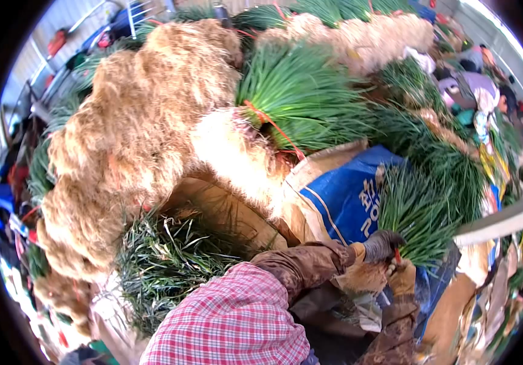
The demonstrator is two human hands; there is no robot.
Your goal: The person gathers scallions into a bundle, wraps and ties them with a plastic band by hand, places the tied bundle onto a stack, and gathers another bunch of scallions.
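A bundle of green onions (pixel 422 213) lies before me, its leaves toward the upper right and its pale roots (pixel 364 277) toward the lower left. A red tie (pixel 397 254) shows at the bundle's neck. My left hand (pixel 380 244), in a grey and tan glove, closes at the upper side of the tie. Just below it, my right hand (pixel 402 277), in a tan glove, has its fingers bent in against the tie and stalks. The exact finger grip is partly hidden. Beneath the leaves spreads a blue printed sack (pixel 346 188).
A tied onion bundle (pixel 310 97) lies beyond the sack. Stacked bundles with tan roots (pixel 134 115) rise at the left. Loose leaves (pixel 170 261) fill a spot near my plaid garment (pixel 231 316). A pale curved bar (pixel 501 224) juts in at right; another person (pixel 474 91) is farther back.
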